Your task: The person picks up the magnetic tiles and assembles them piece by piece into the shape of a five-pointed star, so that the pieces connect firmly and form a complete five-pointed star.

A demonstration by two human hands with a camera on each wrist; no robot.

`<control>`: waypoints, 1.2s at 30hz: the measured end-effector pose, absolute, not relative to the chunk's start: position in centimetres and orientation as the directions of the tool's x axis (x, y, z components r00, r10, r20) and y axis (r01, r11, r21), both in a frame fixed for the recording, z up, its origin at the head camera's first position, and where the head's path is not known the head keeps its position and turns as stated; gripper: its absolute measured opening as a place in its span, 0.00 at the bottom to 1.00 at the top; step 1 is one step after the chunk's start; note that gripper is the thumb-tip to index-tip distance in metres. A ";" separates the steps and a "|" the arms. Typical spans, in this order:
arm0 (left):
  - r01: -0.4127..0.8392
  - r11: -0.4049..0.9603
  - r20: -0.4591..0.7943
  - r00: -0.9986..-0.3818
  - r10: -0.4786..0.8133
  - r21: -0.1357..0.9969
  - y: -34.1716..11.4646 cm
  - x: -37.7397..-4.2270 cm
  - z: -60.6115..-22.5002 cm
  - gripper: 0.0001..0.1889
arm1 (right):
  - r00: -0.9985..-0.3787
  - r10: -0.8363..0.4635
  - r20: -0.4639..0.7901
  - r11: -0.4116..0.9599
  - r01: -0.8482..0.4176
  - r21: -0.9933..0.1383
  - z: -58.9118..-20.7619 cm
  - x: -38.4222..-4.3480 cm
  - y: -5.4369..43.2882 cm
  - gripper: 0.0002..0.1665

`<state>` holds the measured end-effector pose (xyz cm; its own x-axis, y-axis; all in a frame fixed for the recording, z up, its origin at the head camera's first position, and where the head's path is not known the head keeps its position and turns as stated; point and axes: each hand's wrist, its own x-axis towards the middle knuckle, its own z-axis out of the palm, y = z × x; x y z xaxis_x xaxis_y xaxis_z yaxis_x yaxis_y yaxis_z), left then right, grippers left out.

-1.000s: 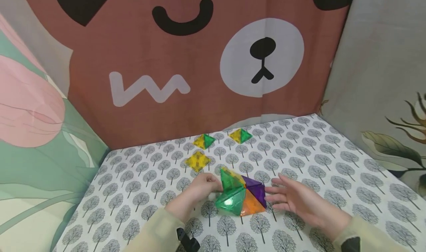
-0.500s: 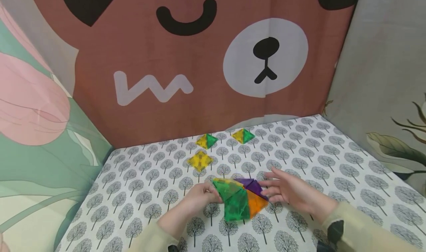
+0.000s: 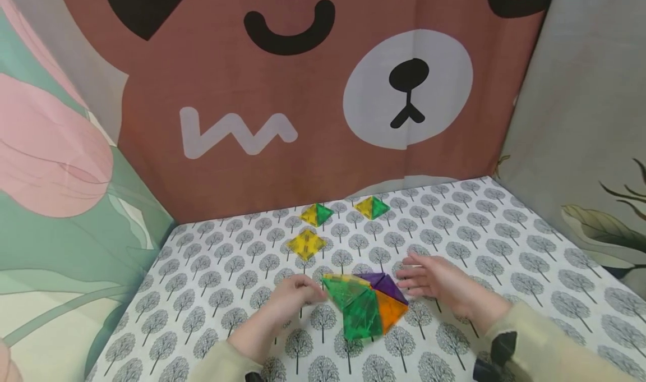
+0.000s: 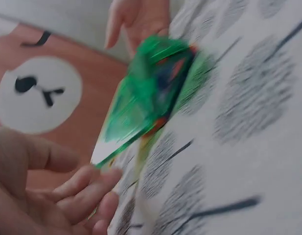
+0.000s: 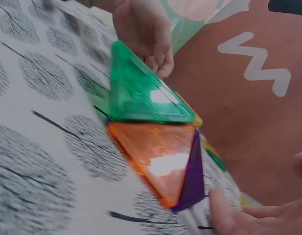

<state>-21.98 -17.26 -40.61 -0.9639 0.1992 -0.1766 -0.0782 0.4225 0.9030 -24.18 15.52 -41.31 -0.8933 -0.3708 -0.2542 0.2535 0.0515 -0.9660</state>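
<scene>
A low pyramid-like build of translucent triangular magnetic tiles (image 3: 362,314) stands on the cloth, with green tiles at the left and front, an orange one at the right front, purple at the right back and a yellow edge behind. My left hand (image 3: 295,299) is just off its left corner, fingers loosely bent, with the corner of a green tile (image 4: 126,117) right at the fingertips in the left wrist view. On the other side, my right hand (image 3: 439,284) holds its fingers out straight beside the purple tile (image 5: 192,181), gripping nothing. The orange tile (image 5: 158,156) faces the right wrist camera.
Farther back lie a flat yellow tile diamond (image 3: 306,244) and two small yellow-and-green tile pieces, one on the left (image 3: 316,215) and one on the right (image 3: 372,207). A tree-print cloth (image 3: 217,298) covers the table. A bear-print curtain (image 3: 242,185) hangs behind.
The tile build has turned, its front green tile swinging toward me. My left fingers have come away from its left corner. My right hand stays beside it, slightly higher in view.
</scene>
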 end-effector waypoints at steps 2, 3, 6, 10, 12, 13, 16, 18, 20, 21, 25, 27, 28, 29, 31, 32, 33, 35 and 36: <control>-0.113 0.407 -0.174 -0.978 0.116 0.907 -18.3 -22.8 -40.5 0.14 | -0.906 -0.346 -0.243 0.059 0.237 -0.970 -41.2 -24.8 15.2 0.45; -0.136 0.399 -0.180 -0.981 0.074 0.907 -18.9 -23.3 -40.4 0.16 | -0.908 -0.345 -0.237 0.055 0.233 -0.971 -41.2 -25.2 15.1 0.44; -0.189 0.342 -0.198 -0.980 -0.009 0.921 -20.5 -24.9 -40.5 0.23 | -0.898 -0.368 -0.243 0.023 0.252 -0.967 -41.2 -26.7 14.4 0.42; -0.220 0.222 -0.220 -0.975 -0.024 0.950 -21.8 -27.3 -40.7 0.28 | -0.875 -0.405 -0.263 0.000 0.288 -0.958 -41.4 -28.7 12.9 0.41; -0.242 0.158 -0.241 -0.970 -0.025 0.957 -22.1 -28.4 -40.8 0.30 | -0.869 -0.412 -0.275 -0.005 0.304 -0.953 -41.4 -29.6 11.7 0.40; -0.258 0.126 -0.256 -0.966 -0.029 0.958 -22.2 -28.9 -40.9 0.30 | -0.867 -0.411 -0.280 -0.004 0.309 -0.951 -41.4 -30.1 11.1 0.39; -0.297 0.038 -0.295 -0.954 -0.046 0.954 -22.3 -30.4 -41.0 0.30 | -0.857 -0.422 -0.297 0.005 0.325 -0.946 -41.2 -31.5 9.0 0.38; -0.297 0.016 -0.296 -0.954 -0.044 0.955 -22.2 -31.2 -41.0 0.29 | -0.854 -0.420 -0.306 0.013 0.331 -0.943 -41.0 -32.5 7.6 0.38; -0.292 0.011 -0.292 -0.956 -0.037 0.956 -22.2 -31.9 -41.1 0.28 | -0.849 -0.425 -0.314 0.026 0.335 -0.942 -40.7 -33.3 6.5 0.37; -0.291 0.022 -0.291 -0.956 -0.034 0.956 -22.2 -32.1 -41.2 0.28 | -0.847 -0.427 -0.317 0.028 0.338 -0.941 -40.6 -33.7 5.9 0.37; -0.288 0.095 -0.285 -0.958 -0.040 0.953 -22.1 -32.8 -41.2 0.29 | -0.837 -0.438 -0.328 0.026 0.353 -0.935 -40.2 -34.8 4.2 0.37; -0.292 0.132 -0.287 -0.956 -0.052 0.947 -22.1 -32.9 -41.1 0.29 | -0.835 -0.444 -0.325 0.018 0.355 -0.935 -40.0 -35.2 3.6 0.37; -0.296 0.149 -0.291 -0.955 -0.059 0.943 -22.1 -32.9 -41.0 0.29 | -0.834 -0.446 -0.326 0.016 0.356 -0.934 -40.0 -35.4 3.4 0.37; -0.298 0.162 -0.291 -0.955 -0.063 0.941 -22.1 -33.0 -40.9 0.29 | -0.833 -0.446 -0.327 0.018 0.357 -0.934 -40.0 -35.5 3.1 0.37; -0.302 0.185 -0.295 -0.953 -0.068 0.935 -22.1 -32.9 -40.7 0.29 | -0.832 -0.447 -0.329 0.012 0.362 -0.932 -40.0 -35.8 2.7 0.37; -0.305 0.194 -0.297 -0.952 -0.071 0.932 -22.1 -32.9 -40.6 0.29 | -0.831 -0.447 -0.331 0.010 0.365 -0.931 -40.1 -35.9 2.5 0.37; -0.308 0.205 -0.299 -0.951 -0.073 0.929 -22.1 -32.9 -40.5 0.29 | -0.830 -0.448 -0.333 0.009 0.368 -0.930 -40.1 -36.0 2.3 0.37; -0.297 0.216 -0.289 -0.955 -0.068 0.930 -22.0 -32.9 -40.4 0.29 | -0.830 -0.444 -0.339 0.005 0.376 -0.927 -40.2 -36.1 2.0 0.36; -0.295 0.220 -0.287 -0.956 -0.068 0.930 -22.0 -32.9 -40.3 0.29 | -0.830 -0.443 -0.338 -0.002 0.378 -0.926 -40.3 -36.2 2.0 0.36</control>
